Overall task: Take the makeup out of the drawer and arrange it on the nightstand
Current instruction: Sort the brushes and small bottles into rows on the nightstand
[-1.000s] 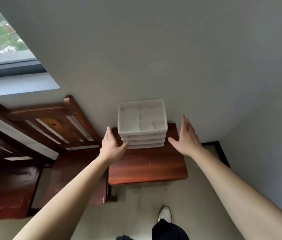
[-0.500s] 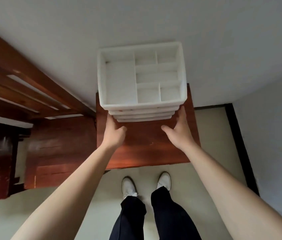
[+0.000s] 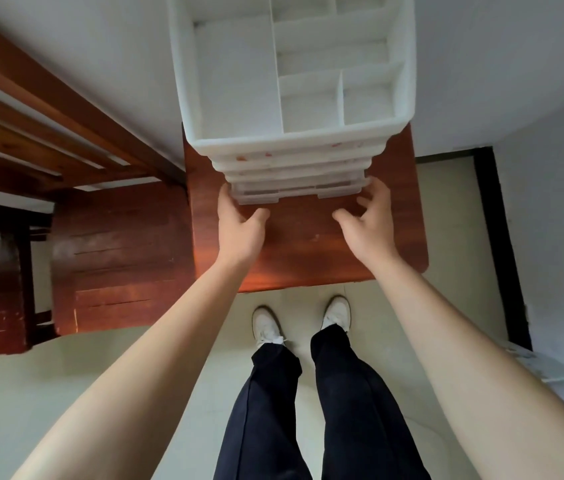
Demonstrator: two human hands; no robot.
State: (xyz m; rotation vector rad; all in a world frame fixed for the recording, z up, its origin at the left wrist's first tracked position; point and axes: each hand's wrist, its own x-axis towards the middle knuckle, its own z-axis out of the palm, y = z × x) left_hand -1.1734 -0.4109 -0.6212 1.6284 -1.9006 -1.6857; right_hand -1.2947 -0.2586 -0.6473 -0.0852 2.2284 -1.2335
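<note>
A white plastic drawer unit (image 3: 294, 142) stands at the back of the red-brown wooden nightstand (image 3: 308, 251), against the wall. Its open top tray has several empty compartments. Small red and orange shapes show faintly through the upper drawer fronts. The translucent bottom drawer (image 3: 294, 194) sticks out a little further than those above it. My left hand (image 3: 239, 230) holds its left front corner, fingers up the side and thumb under the front. At the right front corner my right hand (image 3: 367, 223) grips with curled fingers. The drawers' contents are hidden.
A dark wooden bed frame (image 3: 65, 133) and its side panel (image 3: 117, 258) lie left of the nightstand. A grey wall with black skirting (image 3: 495, 237) closes the right side. My feet in white shoes (image 3: 266, 327) stand on pale floor just before the nightstand.
The view has dropped and come closer to the drawer unit. Both hands moved from the nightstand top beside the unit onto the front corners of the bottom drawer, fingers now curling round it.
</note>
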